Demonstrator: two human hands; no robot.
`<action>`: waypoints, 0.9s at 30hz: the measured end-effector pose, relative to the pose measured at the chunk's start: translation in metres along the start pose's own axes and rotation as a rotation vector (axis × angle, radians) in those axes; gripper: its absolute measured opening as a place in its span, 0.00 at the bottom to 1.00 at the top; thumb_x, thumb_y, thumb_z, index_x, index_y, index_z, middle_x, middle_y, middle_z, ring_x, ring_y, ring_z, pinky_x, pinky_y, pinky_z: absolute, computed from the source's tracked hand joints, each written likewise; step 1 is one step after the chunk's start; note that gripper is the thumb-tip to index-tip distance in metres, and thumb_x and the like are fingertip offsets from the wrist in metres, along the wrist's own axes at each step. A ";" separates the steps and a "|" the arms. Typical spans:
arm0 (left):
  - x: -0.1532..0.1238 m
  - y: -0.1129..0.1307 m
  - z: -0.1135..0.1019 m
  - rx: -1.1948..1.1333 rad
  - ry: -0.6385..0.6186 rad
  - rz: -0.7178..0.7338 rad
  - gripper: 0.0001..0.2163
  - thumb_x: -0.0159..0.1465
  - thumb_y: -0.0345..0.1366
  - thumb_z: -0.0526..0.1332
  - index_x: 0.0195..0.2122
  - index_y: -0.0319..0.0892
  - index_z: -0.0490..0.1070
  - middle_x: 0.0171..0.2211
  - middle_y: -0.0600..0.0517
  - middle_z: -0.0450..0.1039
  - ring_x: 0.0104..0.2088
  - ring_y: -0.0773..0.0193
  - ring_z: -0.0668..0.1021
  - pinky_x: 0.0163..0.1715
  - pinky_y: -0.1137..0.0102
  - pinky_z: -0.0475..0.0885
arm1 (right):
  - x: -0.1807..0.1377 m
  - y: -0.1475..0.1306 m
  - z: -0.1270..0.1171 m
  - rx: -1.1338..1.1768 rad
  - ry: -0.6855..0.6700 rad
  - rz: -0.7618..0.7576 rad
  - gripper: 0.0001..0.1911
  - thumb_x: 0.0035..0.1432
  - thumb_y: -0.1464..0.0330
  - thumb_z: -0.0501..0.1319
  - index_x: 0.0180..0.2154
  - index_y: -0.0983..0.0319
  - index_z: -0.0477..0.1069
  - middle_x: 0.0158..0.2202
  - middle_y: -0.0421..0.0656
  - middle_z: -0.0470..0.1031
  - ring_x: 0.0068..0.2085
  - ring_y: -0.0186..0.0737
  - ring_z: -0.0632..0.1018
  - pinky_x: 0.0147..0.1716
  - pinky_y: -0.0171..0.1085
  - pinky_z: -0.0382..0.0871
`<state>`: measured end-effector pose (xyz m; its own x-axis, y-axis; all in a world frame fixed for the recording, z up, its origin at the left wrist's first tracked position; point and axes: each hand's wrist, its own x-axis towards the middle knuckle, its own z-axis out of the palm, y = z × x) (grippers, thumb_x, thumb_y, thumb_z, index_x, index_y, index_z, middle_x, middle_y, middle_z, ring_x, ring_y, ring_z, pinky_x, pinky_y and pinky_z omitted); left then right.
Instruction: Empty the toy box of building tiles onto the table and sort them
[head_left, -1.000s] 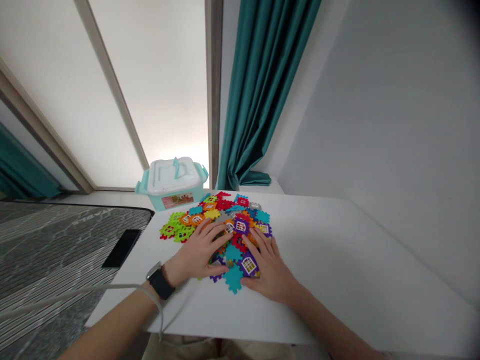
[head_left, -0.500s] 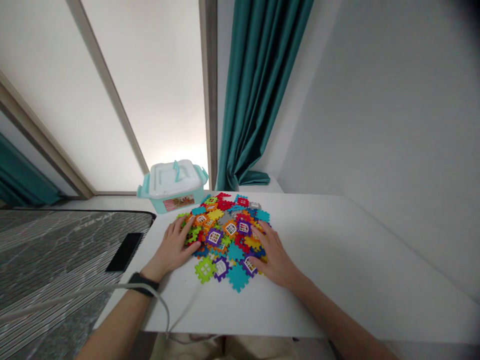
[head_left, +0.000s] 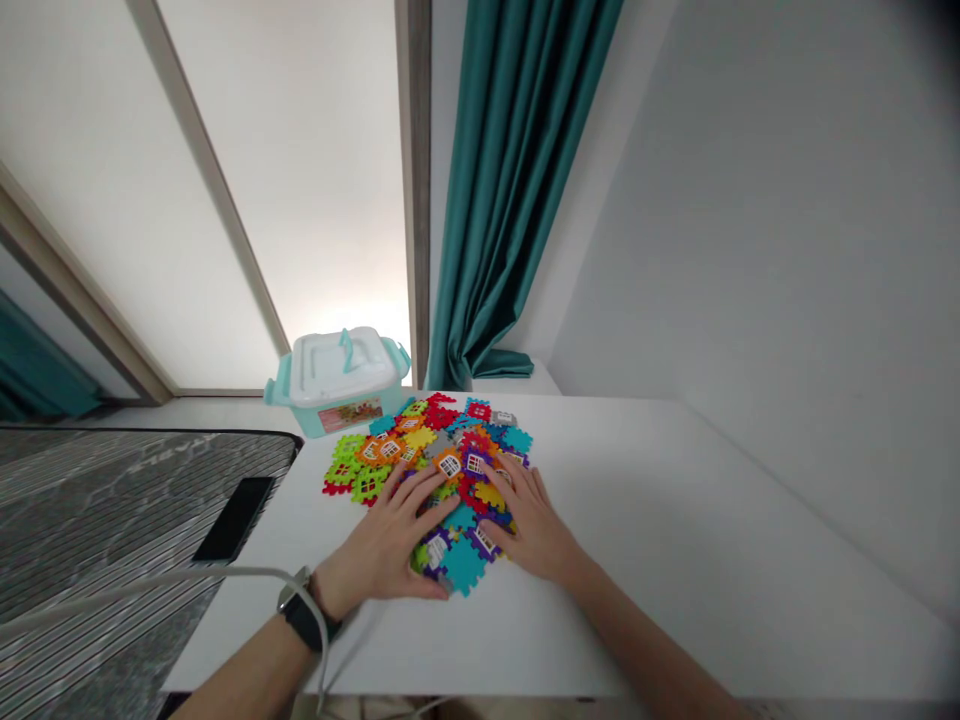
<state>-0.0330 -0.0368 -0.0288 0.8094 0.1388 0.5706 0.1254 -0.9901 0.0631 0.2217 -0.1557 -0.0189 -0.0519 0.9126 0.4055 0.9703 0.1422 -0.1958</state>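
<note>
Shifted rightward from half a second earlier, the left hand (head_left: 394,545) now lies across the front of the tile heap, leaving lime-green tiles (head_left: 346,462) uncovered at the left. Behind the white table (head_left: 675,540) hangs a teal curtain (head_left: 514,200). On the tabletop sprawls the heap of toothed interlocking tiles (head_left: 421,438), with a lidded turquoise storage box (head_left: 341,385) just beyond its far left side. Both palms face down with fingers spread; the right hand (head_left: 534,525) rests on the heap's right flank. Whether either pinches a tile underneath cannot be told. The step appears to be sorting through the heap; singling out the foremost turquoise tile (head_left: 463,565) would call for fingertips under its toothed edge.
</note>
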 end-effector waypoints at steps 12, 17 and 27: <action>-0.004 -0.008 -0.005 0.001 0.086 -0.050 0.29 0.69 0.43 0.56 0.70 0.49 0.52 0.64 0.44 0.64 0.63 0.49 0.66 0.65 0.48 0.57 | 0.063 0.084 0.002 0.324 0.243 0.406 0.37 0.65 0.45 0.46 0.62 0.61 0.65 0.66 0.52 0.64 0.68 0.51 0.62 0.69 0.52 0.52; -0.007 -0.019 -0.006 0.001 0.171 -0.138 0.28 0.69 0.37 0.54 0.70 0.50 0.50 0.63 0.44 0.64 0.61 0.49 0.67 0.61 0.50 0.62 | 0.100 0.089 0.012 0.325 0.191 0.472 0.39 0.66 0.45 0.46 0.65 0.65 0.61 0.68 0.54 0.60 0.69 0.52 0.60 0.69 0.52 0.50; -0.003 -0.020 -0.003 -0.023 0.120 -0.220 0.26 0.70 0.39 0.53 0.69 0.51 0.54 0.63 0.45 0.64 0.61 0.49 0.68 0.62 0.49 0.63 | 0.112 0.067 0.023 0.368 0.120 0.326 0.28 0.69 0.52 0.48 0.60 0.59 0.68 0.63 0.48 0.69 0.64 0.47 0.68 0.67 0.51 0.57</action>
<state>-0.0392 -0.0178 -0.0291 0.6899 0.3487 0.6344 0.2768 -0.9368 0.2139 0.2751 -0.0349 -0.0069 0.2885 0.8847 0.3661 0.7829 0.0022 -0.6222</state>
